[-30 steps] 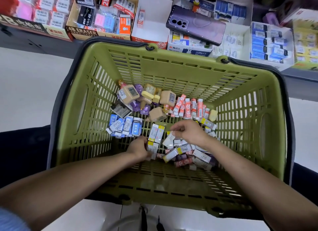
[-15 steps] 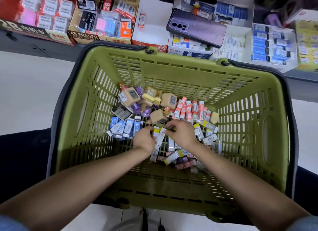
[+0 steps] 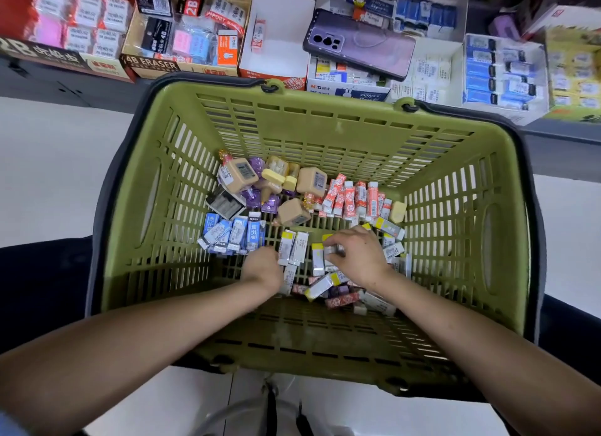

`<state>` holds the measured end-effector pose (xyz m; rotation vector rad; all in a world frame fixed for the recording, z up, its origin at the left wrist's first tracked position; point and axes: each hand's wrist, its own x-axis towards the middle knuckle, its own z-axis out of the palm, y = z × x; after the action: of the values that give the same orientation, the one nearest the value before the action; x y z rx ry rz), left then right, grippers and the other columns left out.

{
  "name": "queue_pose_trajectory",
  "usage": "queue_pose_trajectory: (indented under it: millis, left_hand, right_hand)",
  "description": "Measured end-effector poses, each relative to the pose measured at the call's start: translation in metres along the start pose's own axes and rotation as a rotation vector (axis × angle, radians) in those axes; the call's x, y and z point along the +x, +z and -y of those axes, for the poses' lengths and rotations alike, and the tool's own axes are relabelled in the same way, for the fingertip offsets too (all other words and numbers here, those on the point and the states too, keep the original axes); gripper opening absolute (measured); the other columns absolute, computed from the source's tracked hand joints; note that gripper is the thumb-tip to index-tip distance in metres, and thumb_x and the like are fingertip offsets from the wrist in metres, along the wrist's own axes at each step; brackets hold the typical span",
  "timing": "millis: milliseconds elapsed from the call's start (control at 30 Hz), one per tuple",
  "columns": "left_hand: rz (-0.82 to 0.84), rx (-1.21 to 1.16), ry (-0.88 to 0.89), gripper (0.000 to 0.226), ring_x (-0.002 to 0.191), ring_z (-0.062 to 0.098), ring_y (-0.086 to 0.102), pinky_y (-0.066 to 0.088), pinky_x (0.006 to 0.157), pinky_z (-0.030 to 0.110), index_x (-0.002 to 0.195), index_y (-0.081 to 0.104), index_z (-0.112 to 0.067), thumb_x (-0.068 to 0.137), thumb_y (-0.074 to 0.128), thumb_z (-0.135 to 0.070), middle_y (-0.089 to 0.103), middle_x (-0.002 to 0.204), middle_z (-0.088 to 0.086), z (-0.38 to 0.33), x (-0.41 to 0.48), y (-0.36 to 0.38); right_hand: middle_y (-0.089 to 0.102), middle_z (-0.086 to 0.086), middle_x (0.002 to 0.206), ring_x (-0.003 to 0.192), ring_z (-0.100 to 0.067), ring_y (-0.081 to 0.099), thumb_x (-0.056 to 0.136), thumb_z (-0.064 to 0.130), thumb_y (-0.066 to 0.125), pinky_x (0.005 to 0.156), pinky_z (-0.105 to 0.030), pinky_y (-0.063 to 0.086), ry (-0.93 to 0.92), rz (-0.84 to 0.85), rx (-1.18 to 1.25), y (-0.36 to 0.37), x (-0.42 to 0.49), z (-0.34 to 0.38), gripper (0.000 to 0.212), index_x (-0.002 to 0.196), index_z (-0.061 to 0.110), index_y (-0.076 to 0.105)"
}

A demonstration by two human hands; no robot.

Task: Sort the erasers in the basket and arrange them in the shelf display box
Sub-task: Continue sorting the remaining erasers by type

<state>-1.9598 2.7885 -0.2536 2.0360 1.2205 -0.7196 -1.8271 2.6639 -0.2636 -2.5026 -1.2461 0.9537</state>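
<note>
A green plastic basket (image 3: 325,123) holds erasers sorted into clusters: blue-sleeved ones (image 3: 232,235) at the left, red-and-white ones (image 3: 353,196) at the right, tan blocks (image 3: 310,182) at the back, and white ones with yellow ends (image 3: 294,247) in the middle. My left hand (image 3: 261,266) grips a few yellow-ended erasers standing side by side. My right hand (image 3: 357,253) pinches a small eraser (image 3: 331,250) just right of them. More erasers lie loose under my right wrist.
Display boxes line the shelf behind the basket: a 4B ERASER box (image 3: 153,63), a nearly bare white box (image 3: 276,42) holding one eraser, and boxes of blue erasers (image 3: 500,74). A purple phone (image 3: 361,42) lies across two boxes. White floor shows on either side.
Both hands shifted slightly within the yellow-ended cluster; my right hand moved right and picked a small eraser, while my left hand keeps gathering the row. The view tilted a little.
</note>
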Motion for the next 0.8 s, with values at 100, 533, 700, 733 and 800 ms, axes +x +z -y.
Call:
queue_pose_trajectory:
  millis: [100, 533, 700, 733, 800]
  left_hand:
    - [0.081, -0.120, -0.118, 0.028, 0.119, 0.024, 0.053, 0.044, 0.099, 0.027, 0.120, 0.061, -0.004, 0.094, 0.055, -0.011, 0.055, 0.133, 0.009, 0.006, 0.000, 0.003]
    - [0.202, -0.526, -0.303, 0.032, 0.110, 0.028, 0.058, 0.046, 0.096, 0.030, 0.110, 0.066, -0.005, 0.079, 0.074, -0.008, 0.060, 0.124, 0.012, 0.010, 0.000, 0.011]
    - [0.220, -0.491, -0.366, 0.036, 0.110, 0.029, 0.058, 0.046, 0.099, 0.036, 0.109, 0.065, -0.006, 0.077, 0.077, -0.018, 0.062, 0.122, 0.013, 0.007, 0.004, 0.015]
    - [0.219, -0.481, -0.373, 0.036, 0.110, 0.029, 0.058, 0.045, 0.099, 0.035, 0.108, 0.065, -0.005, 0.077, 0.077, -0.019, 0.062, 0.121, 0.013, 0.006, 0.003, 0.014]
    - [0.212, -0.440, -0.363, 0.037, 0.113, 0.028, 0.057, 0.044, 0.099, 0.032, 0.111, 0.065, -0.004, 0.079, 0.075, -0.020, 0.061, 0.125, 0.012, 0.005, 0.003, 0.014]
  right_hand:
    - [0.057, 0.004, 0.127, 0.120, -0.020, 0.040, 0.094, 0.030, 0.054, 0.098, -0.036, 0.031, -0.038, 0.030, -0.025, -0.003, 0.003, 0.001, 0.036, 0.129, 0.024, 0.055]
    - [0.051, 0.003, 0.124, 0.113, -0.020, 0.037, 0.093, 0.039, 0.052, 0.091, -0.031, 0.024, -0.167, 0.147, -0.212, 0.001, 0.019, 0.004, 0.038, 0.127, 0.023, 0.052]
    - [0.053, 0.012, 0.088, 0.104, -0.017, 0.041, 0.087, 0.034, 0.062, 0.084, -0.030, 0.024, -0.108, 0.114, -0.065, -0.003, 0.017, 0.003, 0.024, 0.108, 0.023, 0.058]
    - [0.049, 0.015, 0.081, 0.103, -0.017, 0.042, 0.086, 0.032, 0.064, 0.085, -0.030, 0.024, -0.083, 0.104, -0.025, -0.004, 0.017, 0.001, 0.022, 0.105, 0.022, 0.059]
    - [0.057, 0.012, 0.085, 0.101, -0.016, 0.043, 0.084, 0.029, 0.067, 0.093, -0.030, 0.024, -0.045, 0.076, 0.050, -0.004, 0.015, -0.002, 0.018, 0.100, 0.022, 0.062]
